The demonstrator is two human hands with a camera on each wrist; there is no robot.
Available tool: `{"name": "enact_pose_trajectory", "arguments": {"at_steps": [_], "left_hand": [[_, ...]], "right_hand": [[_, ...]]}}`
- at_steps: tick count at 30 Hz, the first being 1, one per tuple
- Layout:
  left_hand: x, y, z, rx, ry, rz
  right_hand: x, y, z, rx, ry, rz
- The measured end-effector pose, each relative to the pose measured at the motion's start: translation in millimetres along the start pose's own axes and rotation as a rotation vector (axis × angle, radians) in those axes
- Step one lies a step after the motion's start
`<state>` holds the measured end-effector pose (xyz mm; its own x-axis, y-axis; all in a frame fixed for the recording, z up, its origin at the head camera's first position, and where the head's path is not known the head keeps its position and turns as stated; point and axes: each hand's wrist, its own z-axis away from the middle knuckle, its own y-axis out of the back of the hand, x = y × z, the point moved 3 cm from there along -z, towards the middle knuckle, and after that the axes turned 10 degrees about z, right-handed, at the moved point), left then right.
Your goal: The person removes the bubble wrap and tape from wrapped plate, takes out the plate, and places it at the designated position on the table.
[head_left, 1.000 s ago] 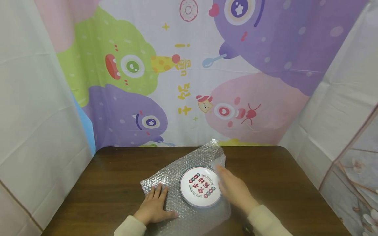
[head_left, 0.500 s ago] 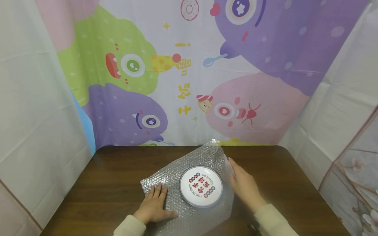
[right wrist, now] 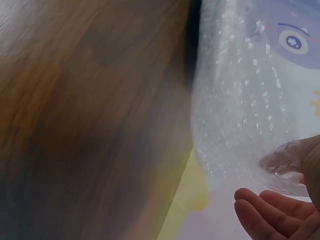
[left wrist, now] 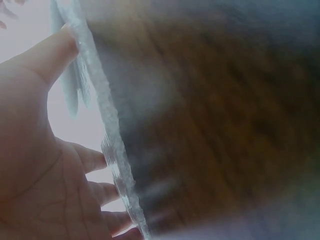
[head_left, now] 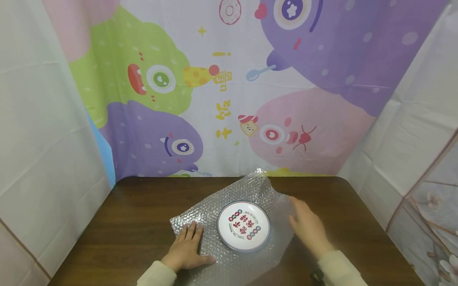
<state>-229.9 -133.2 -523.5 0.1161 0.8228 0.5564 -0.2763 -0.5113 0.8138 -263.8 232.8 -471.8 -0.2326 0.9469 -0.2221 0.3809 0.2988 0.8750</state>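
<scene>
A round white plate (head_left: 243, 226) with a blue-and-red rim and red lettering lies on a sheet of bubble wrap (head_left: 214, 206). My left hand (head_left: 187, 247) rests palm down with fingers spread on the wrap's left part; the left wrist view shows its fingertips along the wrap's edge (left wrist: 107, 100). To the right of the plate, my right hand (head_left: 309, 228) grips the wrap's right edge and holds it raised. In the right wrist view, the thumb shows through the clear bubble wrap (right wrist: 240, 100), with the fingers (right wrist: 270, 212) on its other side.
Everything lies on a dark wooden table (head_left: 136, 214). Behind it hangs a curtain (head_left: 214, 99) printed with cartoon monsters, and pale cloth walls (head_left: 43, 139) stand at both sides. A small dark object (head_left: 316, 274) shows by the right sleeve.
My right hand has moved from beside the plate to the right, drawing the wrap's right edge outward and uncovering the plate's right side. The left hand and the plate have stayed in place.
</scene>
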Motion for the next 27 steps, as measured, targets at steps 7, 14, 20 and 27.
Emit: {"name": "enact_pose_trajectory", "arguments": {"at_steps": [7,14,20,27], "left_hand": [[-0.4,-0.3,-0.5,0.003,0.000,0.003],[0.1,0.4,0.4,0.004,0.000,0.010],[0.5,0.6,0.1,0.007,-0.005,0.010],[-0.1,0.2,0.0,0.002,0.004,0.008]], "right_hand": [[10,-2,3.2,0.018,0.011,0.046],[15,-1,5.2,0.024,0.039,0.137],[18,-4,8.0,-0.007,0.033,0.230],[21,-12,12.3,-0.082,0.045,0.266]]}}
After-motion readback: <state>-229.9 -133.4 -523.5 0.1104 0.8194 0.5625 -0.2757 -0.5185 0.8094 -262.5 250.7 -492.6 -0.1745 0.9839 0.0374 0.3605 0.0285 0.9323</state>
